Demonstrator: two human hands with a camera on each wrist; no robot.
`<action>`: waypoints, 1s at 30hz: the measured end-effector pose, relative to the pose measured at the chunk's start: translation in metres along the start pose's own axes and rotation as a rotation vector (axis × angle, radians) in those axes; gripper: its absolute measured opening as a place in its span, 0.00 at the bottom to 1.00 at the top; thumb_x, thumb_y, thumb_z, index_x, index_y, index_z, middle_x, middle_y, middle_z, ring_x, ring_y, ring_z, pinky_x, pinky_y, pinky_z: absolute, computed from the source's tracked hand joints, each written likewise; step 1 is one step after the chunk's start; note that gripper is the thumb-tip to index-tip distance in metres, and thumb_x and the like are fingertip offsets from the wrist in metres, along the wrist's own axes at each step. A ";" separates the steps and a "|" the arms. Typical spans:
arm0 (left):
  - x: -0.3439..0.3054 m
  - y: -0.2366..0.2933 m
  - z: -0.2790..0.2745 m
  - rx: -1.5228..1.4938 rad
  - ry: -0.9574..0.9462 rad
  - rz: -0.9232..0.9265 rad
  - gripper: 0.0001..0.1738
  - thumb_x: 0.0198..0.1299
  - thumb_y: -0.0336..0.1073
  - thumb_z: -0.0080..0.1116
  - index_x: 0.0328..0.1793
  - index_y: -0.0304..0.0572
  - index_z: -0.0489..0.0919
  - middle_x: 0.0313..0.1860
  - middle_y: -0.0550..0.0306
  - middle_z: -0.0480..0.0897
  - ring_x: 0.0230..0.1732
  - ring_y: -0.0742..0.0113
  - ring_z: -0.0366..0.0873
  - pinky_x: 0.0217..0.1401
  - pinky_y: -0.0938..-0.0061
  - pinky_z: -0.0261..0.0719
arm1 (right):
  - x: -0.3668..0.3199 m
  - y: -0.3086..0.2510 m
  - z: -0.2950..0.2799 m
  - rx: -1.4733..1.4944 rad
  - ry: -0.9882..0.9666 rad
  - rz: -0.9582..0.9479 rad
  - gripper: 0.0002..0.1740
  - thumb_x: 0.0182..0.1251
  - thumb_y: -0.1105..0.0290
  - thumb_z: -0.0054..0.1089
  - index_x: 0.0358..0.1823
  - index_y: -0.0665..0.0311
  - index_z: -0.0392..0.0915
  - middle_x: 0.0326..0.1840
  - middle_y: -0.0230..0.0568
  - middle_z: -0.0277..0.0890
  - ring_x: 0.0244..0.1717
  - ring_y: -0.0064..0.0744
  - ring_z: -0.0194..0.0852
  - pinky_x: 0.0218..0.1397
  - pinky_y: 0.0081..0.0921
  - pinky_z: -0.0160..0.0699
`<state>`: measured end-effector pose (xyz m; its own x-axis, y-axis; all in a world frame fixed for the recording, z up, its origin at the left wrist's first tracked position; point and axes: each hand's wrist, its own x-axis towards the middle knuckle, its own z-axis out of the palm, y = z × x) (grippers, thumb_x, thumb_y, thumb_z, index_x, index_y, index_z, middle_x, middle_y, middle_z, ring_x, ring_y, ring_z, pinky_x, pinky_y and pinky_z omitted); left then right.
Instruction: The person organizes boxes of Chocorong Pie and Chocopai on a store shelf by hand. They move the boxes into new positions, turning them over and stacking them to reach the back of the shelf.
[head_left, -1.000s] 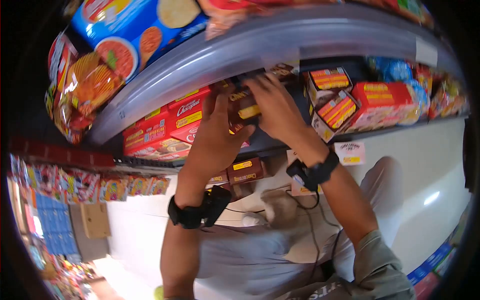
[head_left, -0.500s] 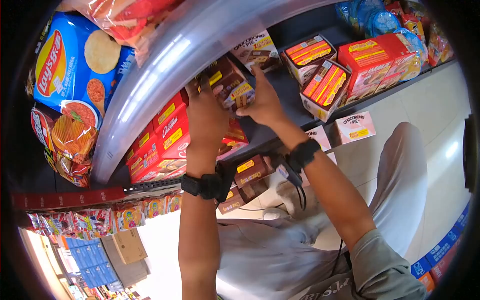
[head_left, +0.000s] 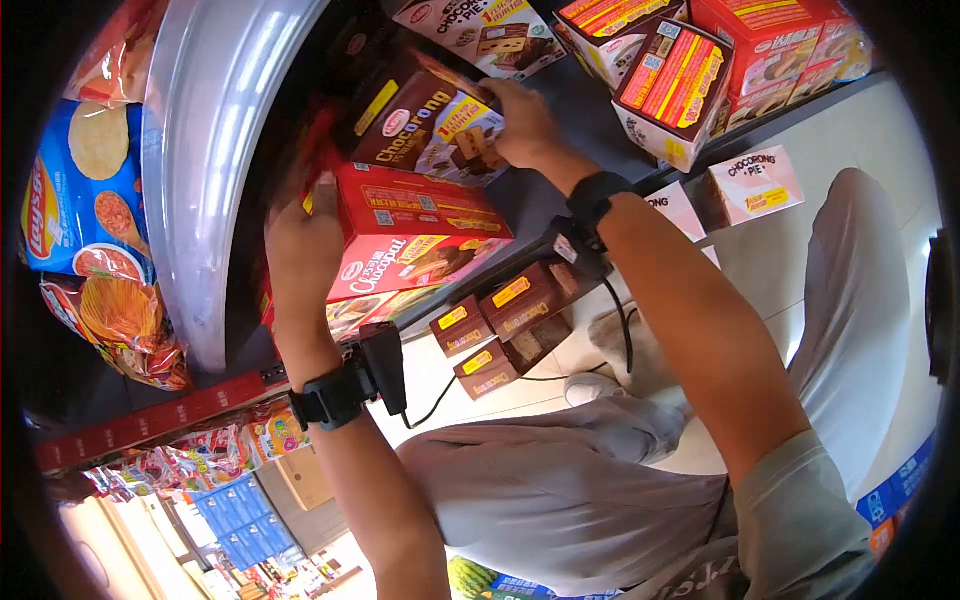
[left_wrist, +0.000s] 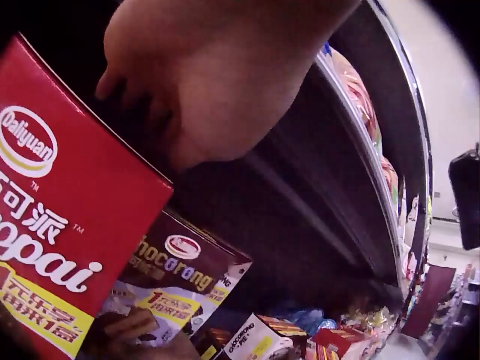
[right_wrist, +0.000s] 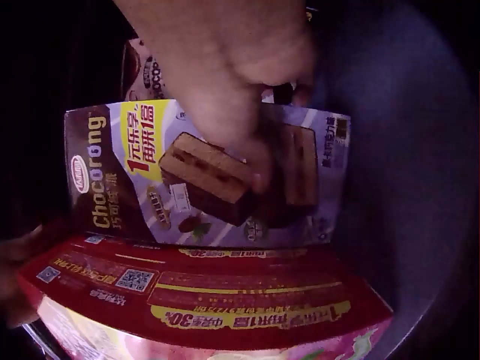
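Note:
In the head view my right hand point(head_left: 530, 125) holds the right end of a brown and lilac Chocorong box point(head_left: 425, 125). My right thumb lies across its printed front in the right wrist view, with the other fingers beyond its edge. This box stands tilted just behind a red Chocopai box point(head_left: 420, 225). My left hand point(head_left: 305, 250) is at the left end of the red box, partly blurred. The left wrist view has the left hand point(left_wrist: 202, 82) close over the edge of the red box point(left_wrist: 67, 195); its fingertips fade into shadow, so I cannot tell their grip.
A clear curved shelf edge point(head_left: 190, 190) runs along the left, beside blue chip bags point(head_left: 85, 190). White Chocorong Pie boxes point(head_left: 675, 90) and red boxes point(head_left: 770, 60) line the shelf at right. Several brown boxes point(head_left: 515, 300) and a white box point(head_left: 755, 185) sit lower, by my legs.
My left hand has moved off the Chocorong box to the left end of the red box. My right hand stays on the Chocorong box, whose front now shows more. The head view has turned and come closer.

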<state>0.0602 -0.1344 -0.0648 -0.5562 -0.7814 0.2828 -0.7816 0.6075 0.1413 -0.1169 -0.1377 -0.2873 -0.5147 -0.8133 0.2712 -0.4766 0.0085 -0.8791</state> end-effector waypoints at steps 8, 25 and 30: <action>0.003 -0.014 0.018 0.012 -0.219 -0.109 0.43 0.67 0.61 0.43 0.73 0.29 0.58 0.73 0.31 0.57 0.75 0.38 0.50 0.77 0.59 0.46 | -0.002 -0.026 -0.014 -0.078 0.074 0.185 0.41 0.45 0.72 0.74 0.64 0.60 0.66 0.59 0.49 0.71 0.59 0.51 0.72 0.57 0.40 0.77; 0.016 -0.021 0.021 -0.034 -0.182 -0.197 0.45 0.63 0.62 0.49 0.75 0.34 0.58 0.75 0.36 0.57 0.77 0.44 0.50 0.77 0.64 0.49 | 0.014 -0.019 -0.020 -0.093 -0.208 0.134 0.43 0.52 0.70 0.69 0.72 0.48 0.61 0.49 0.54 0.79 0.51 0.53 0.77 0.52 0.43 0.77; 0.014 -0.017 0.018 0.033 -0.238 -0.326 0.44 0.61 0.58 0.52 0.74 0.33 0.58 0.74 0.35 0.59 0.76 0.42 0.52 0.76 0.62 0.51 | 0.022 -0.018 -0.008 -0.081 -0.103 0.085 0.36 0.54 0.73 0.65 0.68 0.57 0.65 0.45 0.56 0.80 0.49 0.54 0.79 0.50 0.43 0.78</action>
<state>0.0605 -0.1585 -0.0805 -0.3246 -0.9459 0.0000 -0.9344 0.3206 0.1555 -0.1255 -0.1514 -0.2620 -0.4814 -0.8632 0.1521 -0.4923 0.1228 -0.8617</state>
